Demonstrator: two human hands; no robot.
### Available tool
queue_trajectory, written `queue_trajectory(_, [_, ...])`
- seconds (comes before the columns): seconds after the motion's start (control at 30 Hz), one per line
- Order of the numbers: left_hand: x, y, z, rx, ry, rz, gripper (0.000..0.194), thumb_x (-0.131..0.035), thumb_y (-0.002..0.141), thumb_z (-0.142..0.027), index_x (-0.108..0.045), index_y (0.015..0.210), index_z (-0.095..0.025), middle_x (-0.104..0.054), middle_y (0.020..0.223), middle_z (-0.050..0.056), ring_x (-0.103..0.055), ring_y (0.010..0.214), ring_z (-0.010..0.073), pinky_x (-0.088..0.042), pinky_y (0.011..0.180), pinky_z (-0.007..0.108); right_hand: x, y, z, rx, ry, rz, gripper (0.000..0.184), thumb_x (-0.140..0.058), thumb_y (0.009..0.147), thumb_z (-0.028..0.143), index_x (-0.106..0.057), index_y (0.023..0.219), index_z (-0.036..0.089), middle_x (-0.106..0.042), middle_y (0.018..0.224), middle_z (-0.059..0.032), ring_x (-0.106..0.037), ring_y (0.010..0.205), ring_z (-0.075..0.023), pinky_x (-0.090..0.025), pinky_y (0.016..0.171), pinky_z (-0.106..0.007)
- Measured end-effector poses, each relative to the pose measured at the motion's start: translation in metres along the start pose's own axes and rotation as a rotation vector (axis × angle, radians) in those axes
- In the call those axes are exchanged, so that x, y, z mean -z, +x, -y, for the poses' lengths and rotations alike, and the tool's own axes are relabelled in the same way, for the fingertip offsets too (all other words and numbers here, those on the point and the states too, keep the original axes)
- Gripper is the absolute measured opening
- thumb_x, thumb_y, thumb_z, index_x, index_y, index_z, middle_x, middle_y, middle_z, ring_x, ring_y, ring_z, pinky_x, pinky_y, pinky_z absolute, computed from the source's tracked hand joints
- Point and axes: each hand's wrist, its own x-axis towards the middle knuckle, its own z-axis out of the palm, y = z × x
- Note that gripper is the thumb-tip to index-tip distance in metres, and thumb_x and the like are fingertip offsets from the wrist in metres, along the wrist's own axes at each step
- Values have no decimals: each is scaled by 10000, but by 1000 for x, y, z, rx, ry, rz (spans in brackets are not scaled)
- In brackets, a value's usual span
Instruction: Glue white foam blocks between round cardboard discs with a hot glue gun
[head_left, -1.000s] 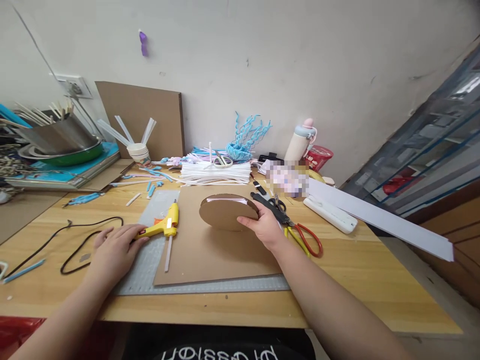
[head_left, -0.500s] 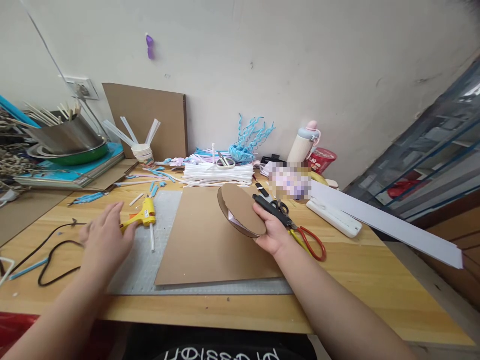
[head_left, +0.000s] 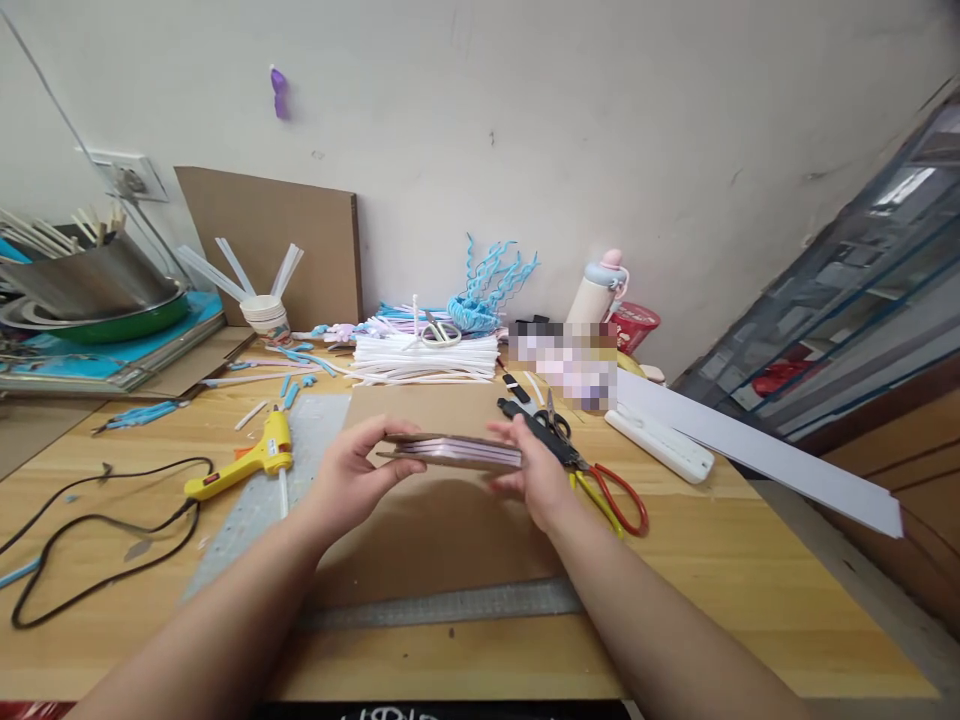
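Between both hands is a layered cardboard disc (head_left: pixel 457 452), seen edge-on, with pale lilac-white strips showing between its two brown faces. My left hand (head_left: pixel 360 475) pinches its left edge, thumb below and fingers above. At the right edge, my right hand (head_left: pixel 536 470) has its fingers around the rim, slightly blurred. Beneath them a square cardboard sheet (head_left: pixel 427 560) lies on a grey cutting mat (head_left: pixel 247 530). To the left, a yellow hot glue gun (head_left: pixel 255 460) lies on its side with a clear glue stick at it.
Right of my right hand lie red-and-yellow-handled pliers (head_left: pixel 615 495), black scissors (head_left: pixel 553 425) and a white power strip (head_left: pixel 660 445). White pipe cleaners (head_left: pixel 427 358) are stacked behind. A paper cup (head_left: pixel 266 318) holds glue sticks. The glue gun's black cord (head_left: pixel 67 520) loops at left.
My left hand has moved right from beside the glue gun and now grips the disc. The disc has turned from showing its round face to edge-on. The view has shifted slightly.
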Motion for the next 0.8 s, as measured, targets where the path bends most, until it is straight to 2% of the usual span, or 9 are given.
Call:
queue_trajectory(0.07, [-1, -4, 4, 29, -4, -42, 233, -723, 787, -361, -663, 945, -202, -711, 886, 29, -666, 842, 190, -524, 759, 304, -2, -7, 0, 242, -46, -119, 480, -591, 826, 625, -615, 1108, 237, -649, 1174, -69, -626, 1071, -214, -543, 861, -348])
queue_trajectory(0.13, [-2, -8, 4, 53, -7, -47, 201, -719, 789, -350, -659, 908, -200, -694, 807, 6, -651, 748, 167, -507, 672, 271, -6, -19, 3, 550, -217, -98, 478, -746, 745, 517, -625, 1134, 268, -610, 1245, -41, -527, 1213, -215, -406, 1063, -368])
queue_trajectory(0.2, [-3, -10, 2, 68, -15, -16, 178, -715, 792, -346, -656, 876, -201, -674, 753, -12, -629, 684, 149, -481, 609, 248, -10, -31, 7, 939, -545, -33, 539, -814, 716, 368, -600, 1202, 274, -603, 1234, -56, -522, 1193, -234, -376, 1075, -421])
queue_trajectory(0.27, [-4, -12, -2, 60, -3, 28, 169, -710, 801, -343, -655, 883, -206, -669, 759, -16, -620, 684, 142, -469, 602, 242, -14, -40, 8, 1187, -807, -29, 558, -804, 742, 301, -563, 1243, 257, -596, 1172, -81, -551, 1101, -239, -440, 981, -443])
queue_trajectory(0.33, [-5, -15, -5, 4, 43, 71, 163, -710, 809, -339, -653, 894, -212, -673, 793, -12, -617, 719, 143, -467, 635, 252, -16, -44, 9, 1234, -877, -80, 472, -776, 777, 264, -571, 1201, 239, -584, 1072, -76, -567, 982, -219, -490, 863, -416])
queue_trajectory(0.43, [-6, -19, -9, -94, 119, 103, 154, -701, 824, -327, -638, 907, -214, -669, 820, -6, -606, 755, 147, -458, 675, 270, -16, -44, 8, 1285, -840, -90, 277, -703, 836, 183, -623, 1094, 239, -575, 948, -48, -556, 858, -186, -500, 745, -373])
queue_trajectory(0.57, [-8, -23, -16, -129, 131, 113, 150, -676, 850, -315, -608, 937, -214, -660, 844, -1, -600, 775, 146, -453, 695, 278, -13, -42, 10, 1304, -765, -92, 139, -659, 867, 168, -671, 981, 246, -611, 917, -37, -578, 863, -187, -506, 748, -378])
queue_trajectory(0.67, [-9, -24, -18, -122, 130, 124, 149, -655, 865, -325, -593, 939, -211, -645, 832, 3, -588, 760, 148, -445, 685, 282, -12, -41, 8, 1233, -697, -124, 118, -665, 862, 179, -684, 943, 263, -635, 924, -29, -606, 850, -184, -514, 746, -365])
queue_trajectory(0.8, [-9, -26, -18, -114, 125, 124, 149, -642, 869, -338, -584, 922, -212, -634, 824, 10, -581, 756, 156, -439, 679, 288, -17, -39, 2, 994, -464, -89, 62, -677, 857, 245, -719, 830, 281, -645, 906, -27, -620, 860, -183, -509, 783, -355])
